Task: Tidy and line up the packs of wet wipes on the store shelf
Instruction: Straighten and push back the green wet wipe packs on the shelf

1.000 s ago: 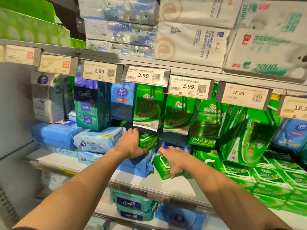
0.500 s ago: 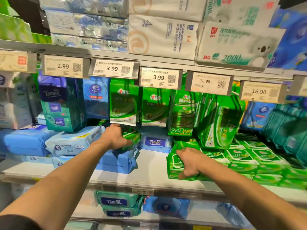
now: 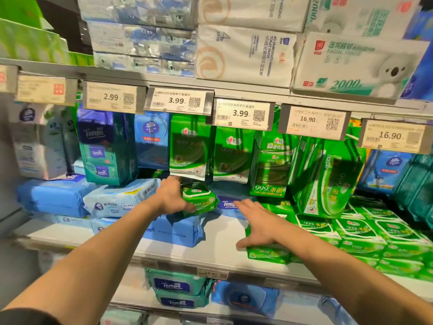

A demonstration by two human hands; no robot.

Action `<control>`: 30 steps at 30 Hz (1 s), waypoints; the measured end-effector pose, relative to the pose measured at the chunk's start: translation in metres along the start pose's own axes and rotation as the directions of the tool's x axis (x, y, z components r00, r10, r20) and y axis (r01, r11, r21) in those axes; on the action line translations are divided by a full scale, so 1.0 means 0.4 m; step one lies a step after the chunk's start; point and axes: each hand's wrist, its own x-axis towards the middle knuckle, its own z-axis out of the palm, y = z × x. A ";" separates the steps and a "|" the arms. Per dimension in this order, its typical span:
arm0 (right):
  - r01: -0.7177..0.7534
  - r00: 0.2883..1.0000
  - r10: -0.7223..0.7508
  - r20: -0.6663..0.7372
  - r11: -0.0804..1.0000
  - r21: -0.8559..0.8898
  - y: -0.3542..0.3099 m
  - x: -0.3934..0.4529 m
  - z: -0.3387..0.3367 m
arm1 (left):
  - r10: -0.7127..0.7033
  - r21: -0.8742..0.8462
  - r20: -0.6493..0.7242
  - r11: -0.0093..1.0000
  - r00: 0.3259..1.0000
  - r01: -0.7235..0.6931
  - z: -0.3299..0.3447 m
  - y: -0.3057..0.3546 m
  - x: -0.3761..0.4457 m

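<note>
While the left hand (image 3: 172,198) grips a green pack (image 3: 199,199), the right hand (image 3: 254,221) lies spread, fingers straight, on packs (image 3: 267,254) at the shelf's (image 3: 210,252) front edge.

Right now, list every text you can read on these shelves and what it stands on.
"2.99": price tag
"3.99": second price tag
"3.99": third price tag
"16.90": fourth price tag
"16.90": fifth price tag
"Tempo": dark blue pack
"2000": koala tissue pack
"TOILET PAPER": white paper pack
Leftmost tag and small print: too blurred.
</note>
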 end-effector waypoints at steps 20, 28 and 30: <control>-0.540 0.792 0.565 0.229 0.476 0.694 -0.347 0.251 -0.117 | 0.007 0.106 -0.020 0.994 1.000 -0.005 -0.123 0.014 -0.109; -0.536 0.838 0.511 0.191 0.708 0.459 -0.404 0.291 -0.112 | 0.185 0.243 -0.203 0.961 0.961 -0.134 -0.175 -0.030 -0.157; -0.494 0.859 0.475 0.191 0.672 0.552 -0.400 0.290 -0.113 | 0.229 0.252 -0.239 0.953 0.944 -0.167 -0.182 -0.051 -0.177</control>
